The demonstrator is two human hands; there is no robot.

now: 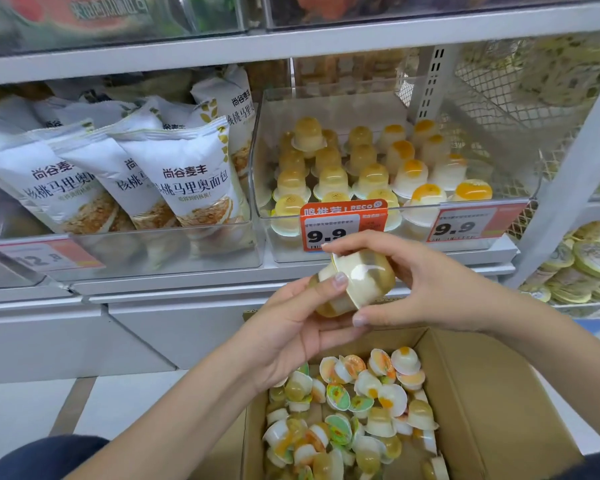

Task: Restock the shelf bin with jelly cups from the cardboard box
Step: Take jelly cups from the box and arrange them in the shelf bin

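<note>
Between your two hands sit two small see-through plastic jelly cups (352,285) with yellow jelly, pressed together. Your left hand (302,327) holds them from below, thumb curled on top. Your right hand (426,285) grips them from the other side, fingers bent round them. They hang in the air, just under the orange price tag (340,225) and above the brown cardboard box (492,393). Up ahead, the clear plastic shelf bin (520,188) already has neat rows of jelly cups standing upside down, but the back looks bare. Down in the box, lots of loose cups (354,410) still lie in a jumble. So you seem partway done, with many cups left to move.
</note>
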